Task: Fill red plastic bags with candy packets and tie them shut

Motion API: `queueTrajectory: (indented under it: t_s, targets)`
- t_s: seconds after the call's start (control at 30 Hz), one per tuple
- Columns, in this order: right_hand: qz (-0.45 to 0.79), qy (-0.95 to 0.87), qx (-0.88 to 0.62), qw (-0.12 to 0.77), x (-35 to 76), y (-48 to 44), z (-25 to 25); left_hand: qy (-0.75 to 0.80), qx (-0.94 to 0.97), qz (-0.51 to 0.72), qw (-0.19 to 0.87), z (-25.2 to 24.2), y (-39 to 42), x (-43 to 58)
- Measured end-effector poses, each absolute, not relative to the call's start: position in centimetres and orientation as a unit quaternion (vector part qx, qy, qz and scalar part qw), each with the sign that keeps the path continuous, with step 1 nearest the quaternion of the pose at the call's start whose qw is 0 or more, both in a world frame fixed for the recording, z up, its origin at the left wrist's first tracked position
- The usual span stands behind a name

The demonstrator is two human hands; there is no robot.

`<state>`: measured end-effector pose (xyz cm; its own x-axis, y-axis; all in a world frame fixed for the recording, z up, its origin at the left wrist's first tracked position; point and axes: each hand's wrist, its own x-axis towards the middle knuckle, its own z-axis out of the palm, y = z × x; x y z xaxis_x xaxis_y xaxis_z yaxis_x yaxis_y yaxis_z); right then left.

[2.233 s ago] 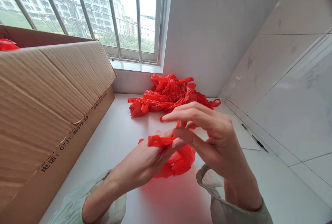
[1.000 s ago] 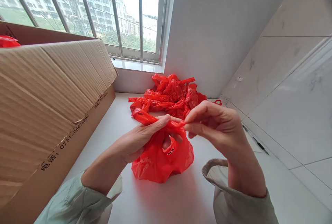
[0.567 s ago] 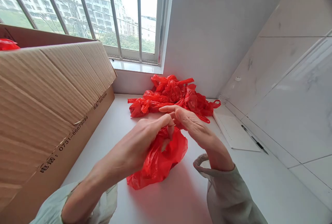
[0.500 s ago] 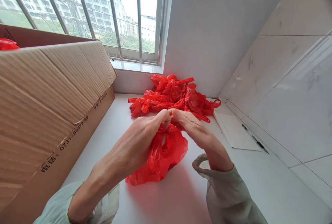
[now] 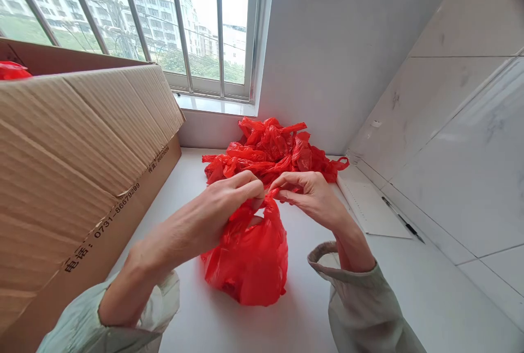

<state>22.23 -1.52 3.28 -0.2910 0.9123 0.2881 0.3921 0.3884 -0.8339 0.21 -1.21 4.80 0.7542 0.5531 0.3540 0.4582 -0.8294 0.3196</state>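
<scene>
A filled red plastic bag [image 5: 249, 260] stands on the white counter [image 5: 409, 293] in front of me. My left hand [image 5: 221, 205] pinches the bag's handles at its top from the left. My right hand [image 5: 311, 197] pinches the same twisted handles from the right, fingers curled. The two hands nearly touch above the bag. What is inside the bag is hidden.
A heap of tied red bags [image 5: 274, 148] lies at the back by the window sill. A large open cardboard box [image 5: 77, 151] fills the left side, with something red [image 5: 12, 69] showing inside. A sheet of paper [image 5: 368, 205] and a pen [image 5: 401, 217] lie at right, near the tiled wall.
Both hands have kept working the bag's handles, twisting and drawing them together. The bag now stands taller, its top gathered between the fingertips.
</scene>
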Motion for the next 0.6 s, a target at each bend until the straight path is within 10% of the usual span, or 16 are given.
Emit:
queueTrajectory:
  t_s: [0.6]
  targets:
    - [0.331,-0.755,-0.497,0.271,24.0,-1.9,3.4,0.352,0.905,0.206,0.119,4.6,-1.6,-3.3]
